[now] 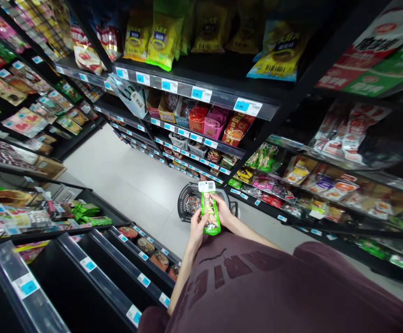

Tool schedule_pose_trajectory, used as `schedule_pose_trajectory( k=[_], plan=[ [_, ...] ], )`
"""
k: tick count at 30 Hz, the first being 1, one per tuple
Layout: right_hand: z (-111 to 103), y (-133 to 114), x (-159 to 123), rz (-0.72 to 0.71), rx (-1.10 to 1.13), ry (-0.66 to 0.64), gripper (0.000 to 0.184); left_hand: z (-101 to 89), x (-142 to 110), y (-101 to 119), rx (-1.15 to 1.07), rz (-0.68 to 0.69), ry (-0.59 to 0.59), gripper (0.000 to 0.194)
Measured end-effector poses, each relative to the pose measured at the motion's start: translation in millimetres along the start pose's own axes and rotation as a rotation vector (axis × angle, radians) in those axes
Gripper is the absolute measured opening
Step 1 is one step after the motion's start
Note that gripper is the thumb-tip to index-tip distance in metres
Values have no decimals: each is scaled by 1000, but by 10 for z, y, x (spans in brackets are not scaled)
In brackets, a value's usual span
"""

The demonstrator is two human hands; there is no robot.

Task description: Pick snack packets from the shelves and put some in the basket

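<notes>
In front of my torso, both hands hold a green snack packet (211, 215) with a clear window and a white hanging tab at its top. My left hand (197, 226) grips its left edge, thumb on the front. My right hand (222, 210) has hold of the right edge. Pale pieces show through the window, but their kind cannot be made out. Below the packet is a dark shopping basket (184, 199), partly hidden by it and my hands. Wrapped packages (192, 206) lie inside the basket.
Shelves with yellow snack bags (163, 39) and boxed snacks (215, 121) rise ahead. More racks of packets (329, 185) stand on the right. Black shelf edges (93, 263) with price tags run close on my left. Grey tiled floor (125, 171) lies between the shelves.
</notes>
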State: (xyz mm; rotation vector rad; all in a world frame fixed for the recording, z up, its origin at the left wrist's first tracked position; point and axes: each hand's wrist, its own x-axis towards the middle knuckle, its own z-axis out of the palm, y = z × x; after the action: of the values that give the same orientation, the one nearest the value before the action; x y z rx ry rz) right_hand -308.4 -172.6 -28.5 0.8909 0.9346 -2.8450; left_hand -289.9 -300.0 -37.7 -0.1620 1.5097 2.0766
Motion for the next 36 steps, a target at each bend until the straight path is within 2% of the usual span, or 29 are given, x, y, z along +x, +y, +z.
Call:
schedule_pose_trajectory(
  k=[5,11,15,18,20,22,24,27,30,33,36],
  plan=[
    [-10,3,4,5,17,27,29,3,-7,-26,8,-8,5,45],
    [-25,-11,23,-58,25,55,29,-57,23,-95,50,78,99,55],
    [-79,-18,28,-105,32,66,27,-69,7,-11,338,253,141,36],
    [-122,-26,21,-133,20,71,26,1,-35,108,612,394,111,29],
    [-132,-40,2,-138,15,75,27,67,-52,148,735,459,84,39],
    [-126,-63,-34,-136,2,67,28,126,-47,134,809,484,61,58],
    [-122,-98,-83,-147,-42,42,26,164,-17,81,819,479,60,69],
    [-167,-173,-155,-161,-154,-65,23,186,51,14,722,417,76,57],
    [-304,-264,-195,-153,-219,-149,25,218,113,20,646,287,18,47],
    [-504,-364,-224,-171,-297,-54,30,310,148,48,621,191,-35,39],
    [-701,-468,-301,-98,-411,8,31,462,172,12,549,147,-46,36]
  ],
)
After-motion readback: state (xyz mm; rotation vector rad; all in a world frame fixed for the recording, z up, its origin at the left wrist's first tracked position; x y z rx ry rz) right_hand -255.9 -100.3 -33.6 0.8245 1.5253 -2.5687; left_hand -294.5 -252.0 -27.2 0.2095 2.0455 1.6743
